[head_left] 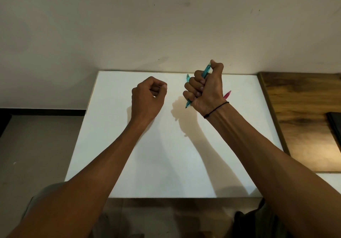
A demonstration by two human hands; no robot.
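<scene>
My right hand (204,88) is raised over the white table (129,154) with its fingers curled round a teal pen (205,72). The pen's top sticks out by the thumb and its tip shows below the fist. A second teal pen (187,77) peeks out behind the knuckles, and a pink pen (227,95) lies on the table behind the wrist. My left hand (148,97) hovers to the left as a loose fist that holds nothing.
A pale wall stands right behind the table. A wooden board (302,112) lies along the table's right side with a dark flat object (335,125) on it. The floor shows at the left and below the table's front edge.
</scene>
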